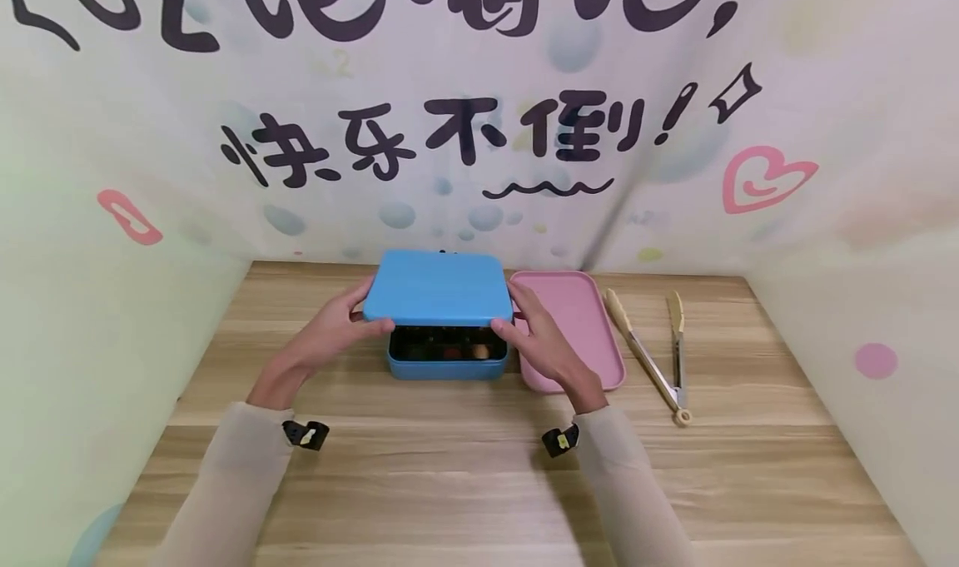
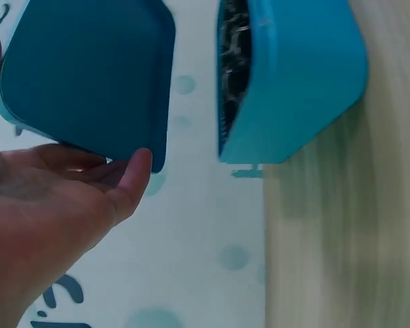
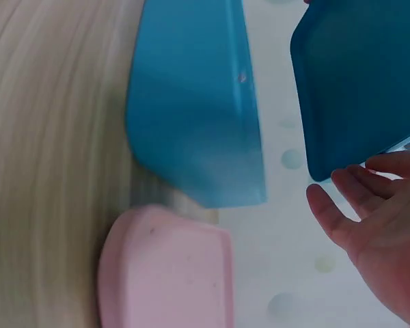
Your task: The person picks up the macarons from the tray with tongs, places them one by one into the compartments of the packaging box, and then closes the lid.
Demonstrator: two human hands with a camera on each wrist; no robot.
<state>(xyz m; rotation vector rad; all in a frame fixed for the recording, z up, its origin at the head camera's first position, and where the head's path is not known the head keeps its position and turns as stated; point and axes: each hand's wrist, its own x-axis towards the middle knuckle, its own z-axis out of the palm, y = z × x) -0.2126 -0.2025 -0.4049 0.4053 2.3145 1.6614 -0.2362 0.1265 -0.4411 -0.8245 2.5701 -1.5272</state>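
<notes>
A blue rectangular lid is raised above a blue box, apart from its rim. My left hand holds the lid's left edge, thumb at the near corner. On the opposite edge my right hand grips with thumb and fingers. The left wrist view shows the lid's hollow underside and a gap between it and the box. Inside the box, dark shapes and a tan and a reddish item show through the front gap; the lid hides the rest.
A pink tray lies right of the box, partly behind my right hand. Farther right are spread tongs with beige tips and metal arms. All stand on a wooden table, with a printed white wall behind.
</notes>
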